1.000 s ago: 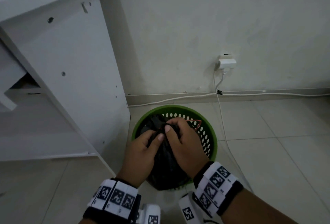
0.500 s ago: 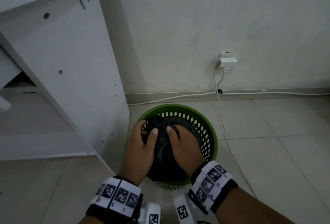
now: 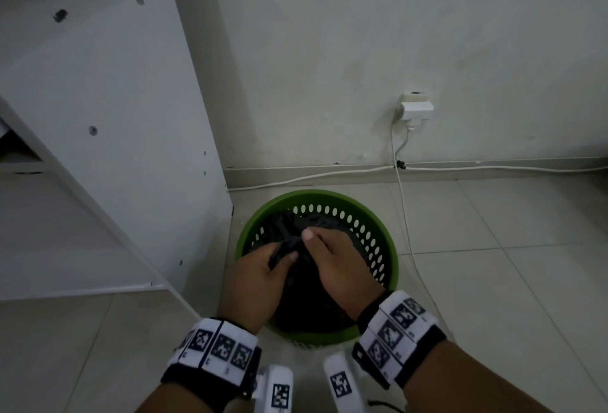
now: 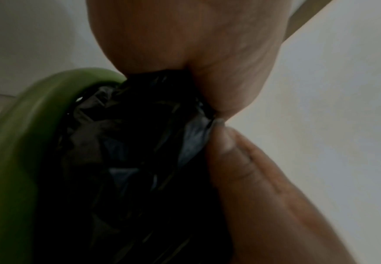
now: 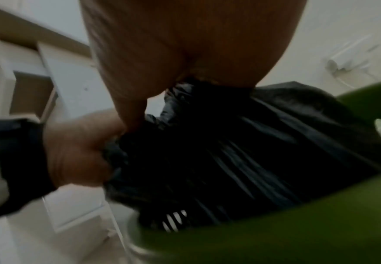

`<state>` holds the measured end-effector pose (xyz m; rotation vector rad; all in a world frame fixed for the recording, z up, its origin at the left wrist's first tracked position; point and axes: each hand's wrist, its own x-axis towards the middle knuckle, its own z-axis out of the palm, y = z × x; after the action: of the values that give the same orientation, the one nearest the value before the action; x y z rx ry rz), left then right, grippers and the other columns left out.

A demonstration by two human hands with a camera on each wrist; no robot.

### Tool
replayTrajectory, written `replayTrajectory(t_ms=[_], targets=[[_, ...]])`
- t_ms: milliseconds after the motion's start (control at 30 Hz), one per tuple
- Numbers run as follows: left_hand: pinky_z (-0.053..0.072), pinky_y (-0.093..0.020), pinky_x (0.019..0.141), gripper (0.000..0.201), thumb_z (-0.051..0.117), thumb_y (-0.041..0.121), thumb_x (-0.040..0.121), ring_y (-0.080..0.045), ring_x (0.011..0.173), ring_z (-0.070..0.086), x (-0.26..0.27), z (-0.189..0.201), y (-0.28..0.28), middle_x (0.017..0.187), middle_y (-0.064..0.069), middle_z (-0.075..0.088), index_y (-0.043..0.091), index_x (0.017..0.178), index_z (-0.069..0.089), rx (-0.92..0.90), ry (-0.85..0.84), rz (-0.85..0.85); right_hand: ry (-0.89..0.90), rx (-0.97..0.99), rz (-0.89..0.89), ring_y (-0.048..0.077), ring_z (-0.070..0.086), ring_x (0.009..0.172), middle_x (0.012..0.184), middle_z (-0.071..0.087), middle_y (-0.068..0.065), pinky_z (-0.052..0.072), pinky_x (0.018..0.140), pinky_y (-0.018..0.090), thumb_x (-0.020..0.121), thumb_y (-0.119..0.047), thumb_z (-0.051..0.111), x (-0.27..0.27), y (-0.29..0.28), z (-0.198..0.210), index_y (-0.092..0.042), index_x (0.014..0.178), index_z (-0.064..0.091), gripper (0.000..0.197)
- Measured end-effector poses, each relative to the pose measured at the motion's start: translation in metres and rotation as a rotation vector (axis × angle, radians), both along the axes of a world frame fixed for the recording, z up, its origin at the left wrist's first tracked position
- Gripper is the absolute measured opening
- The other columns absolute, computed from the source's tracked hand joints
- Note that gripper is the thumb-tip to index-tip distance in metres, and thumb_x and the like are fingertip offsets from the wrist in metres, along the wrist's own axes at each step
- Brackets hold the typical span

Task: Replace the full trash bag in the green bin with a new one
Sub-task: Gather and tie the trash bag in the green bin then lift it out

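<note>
The gathered neck of the black trash bag (image 3: 296, 241) was pinched by the left hand (image 3: 253, 284) and right hand (image 3: 342, 268); a straight lift from the green bin (image 3: 391, 248) beneath was judged best.

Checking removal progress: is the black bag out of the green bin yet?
Still in. The black trash bag sits inside the green bin; left hand and right hand grip its gathered top.

Head view looks down from above; wrist views close in, facing along hands (image 3: 296, 268); all share bin (image 3: 391, 268).
</note>
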<state>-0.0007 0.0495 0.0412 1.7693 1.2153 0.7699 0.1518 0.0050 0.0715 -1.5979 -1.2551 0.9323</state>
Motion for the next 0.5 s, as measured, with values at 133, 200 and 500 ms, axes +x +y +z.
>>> replayTrajectory(t_ms=[133,200,500], targets=[[0.058,-0.046,0.087,0.02,0.064,0.042,0.09,-0.012,0.092,0.071,0.005,0.002,0.012,0.097,0.01,0.075,0.033,0.105,0.072,-0.19,-0.123,0.085,-0.463,0.032,0.261,0.002,0.03,0.135,0.151,0.027,-0.011,0.026,0.112,0.02,0.087,-0.059,0.058,0.01,-0.015,-0.009,-0.034,0.152,0.028,0.076],[0.056,-0.048,0.092,0.029,0.063,0.05,0.084,-0.014,0.098,0.069,0.006,0.001,0.016,0.103,0.009,0.074,0.033,0.106,0.07,-0.233,-0.106,0.088,-0.521,0.101,0.284,0.006,0.036,0.135,0.15,0.038,-0.006,0.025,0.111,0.015,0.092,-0.047,0.06,0.014,-0.017,-0.019,-0.031,0.151,0.032,0.067],[0.039,-0.033,0.111,0.072,0.049,0.067,0.081,-0.011,0.129,0.043,-0.003,-0.001,0.002,0.139,0.005,0.049,0.026,0.14,0.055,0.257,0.316,-0.269,-0.134,-0.091,-0.083,0.011,0.069,0.092,0.097,0.075,-0.006,0.056,0.091,0.041,0.093,-0.037,0.061,0.035,0.009,-0.031,-0.023,0.1,0.076,0.022]])
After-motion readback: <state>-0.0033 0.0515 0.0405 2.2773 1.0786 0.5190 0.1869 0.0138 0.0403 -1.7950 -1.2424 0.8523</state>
